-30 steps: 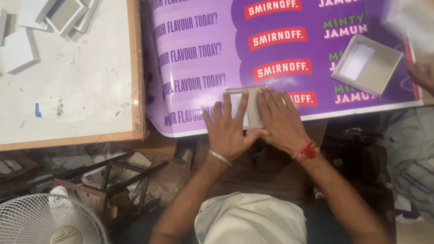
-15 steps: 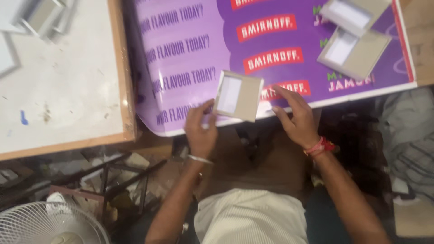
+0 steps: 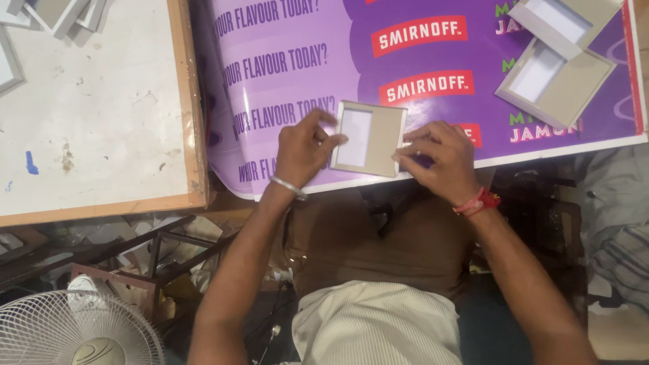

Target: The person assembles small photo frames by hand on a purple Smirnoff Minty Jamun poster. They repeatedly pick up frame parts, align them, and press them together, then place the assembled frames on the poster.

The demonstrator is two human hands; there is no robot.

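Left hand: the left hand (image 3: 304, 150) pinches the left edge of the tray (image 3: 368, 138) between thumb and fingers, closed on it.
Right hand: the right hand (image 3: 436, 159) grips the tray's right edge and lower right corner with curled fingertips.
Tray: a small square grey-board tray with a white inner panel, held tilted just above the near edge of the purple sheet (image 3: 324, 74), between the two hands.
Doing it well: it seems best to keep both grips out on the rims so the white panel stays clean, to hold the walls square while pressing, and to keep even pressure on both sides so the corner does not twist.
Purple sheet: a large glossy printed sheet, violet with pale lettering at left, red oblong labels with white lettering down the middle, and a white border along the near edge.
Other trays: two like trays (image 3: 554, 71) lie overlapping at the sheet's far right corner.
Board: a white board (image 3: 88, 115) with a wooden rim lies left of the sheet, with more grey pieces (image 3: 57, 12) at its far corner.
Fan: a white fan (image 3: 78, 331) stands lower left.
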